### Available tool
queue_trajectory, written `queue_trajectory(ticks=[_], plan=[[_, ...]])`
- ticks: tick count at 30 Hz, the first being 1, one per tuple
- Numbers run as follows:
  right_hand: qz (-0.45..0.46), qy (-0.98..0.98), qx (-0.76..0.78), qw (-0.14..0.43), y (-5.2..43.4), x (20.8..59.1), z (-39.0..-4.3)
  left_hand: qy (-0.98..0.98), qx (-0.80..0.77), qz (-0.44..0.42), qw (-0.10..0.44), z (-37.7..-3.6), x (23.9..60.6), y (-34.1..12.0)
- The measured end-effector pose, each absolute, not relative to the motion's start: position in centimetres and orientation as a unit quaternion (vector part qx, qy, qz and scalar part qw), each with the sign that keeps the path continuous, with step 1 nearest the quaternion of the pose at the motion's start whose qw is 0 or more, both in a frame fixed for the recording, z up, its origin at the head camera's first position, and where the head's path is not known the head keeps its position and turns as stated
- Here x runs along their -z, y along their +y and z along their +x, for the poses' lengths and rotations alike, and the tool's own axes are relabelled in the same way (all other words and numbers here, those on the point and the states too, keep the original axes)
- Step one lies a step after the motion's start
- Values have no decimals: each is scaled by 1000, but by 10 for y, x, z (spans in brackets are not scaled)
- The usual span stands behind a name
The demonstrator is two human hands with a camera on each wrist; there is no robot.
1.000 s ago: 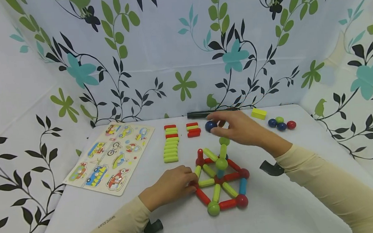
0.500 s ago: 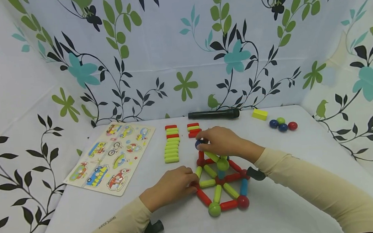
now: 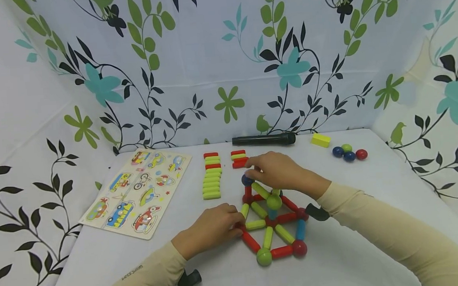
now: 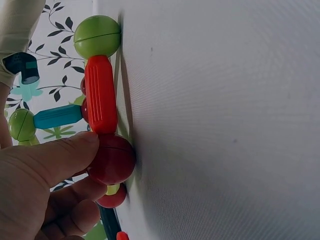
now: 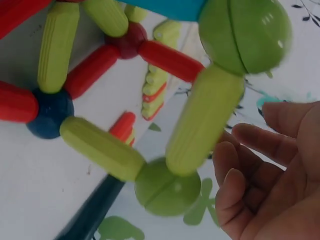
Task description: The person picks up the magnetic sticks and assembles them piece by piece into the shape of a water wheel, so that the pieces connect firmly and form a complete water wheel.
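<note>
At the far left lies the picture puzzle board (image 3: pixel 136 193), flat and apart from the work. Beside it, two rows of spare sticks (image 3: pixel 211 176) sit in reach of both hands.

The left hand (image 3: pixel 214 226) rests low on the table (image 3: pixel 350 258) at the near-left corner of the stick-and-ball frame (image 3: pixel 271 221). Its fingers curl in against a red ball (image 4: pixel 112 159), the thumb pressed on top; this appears to pin the base so the frame does not slide. The forearm lies along the table.

The right hand (image 3: pixel 274 171) reaches across the raised part of the frame, wrist lifted above the sticks. Its fingertips pinch a dark blue ball (image 3: pixel 248 180) seated on an upright red stick at the far-left corner. In the right wrist view the remaining fingers (image 5: pixel 250 165) hang loosely bent beside a green ball (image 5: pixel 167 186), touching nothing.

At the far right, four loose balls (image 3: pixel 349 152), a yellow block (image 3: pixel 320 140) and a black microphone (image 3: pixel 263 139) lie well apart from the frame
</note>
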State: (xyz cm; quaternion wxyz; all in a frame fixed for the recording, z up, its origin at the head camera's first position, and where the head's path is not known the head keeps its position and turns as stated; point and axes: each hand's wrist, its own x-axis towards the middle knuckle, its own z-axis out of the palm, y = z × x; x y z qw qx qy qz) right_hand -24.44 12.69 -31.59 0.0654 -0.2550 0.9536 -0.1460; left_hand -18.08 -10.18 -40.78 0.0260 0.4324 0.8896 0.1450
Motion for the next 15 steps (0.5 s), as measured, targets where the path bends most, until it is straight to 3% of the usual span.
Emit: queue_trajectory(ticks=[6, 15], plan=[[-244, 946, 211, -1, 158, 306, -240, 888, -148, 434, 29, -180, 406, -101], [-224, 949, 221, -9, 197, 317, -259, 891, -149, 429, 30, -180, 408, -100]])
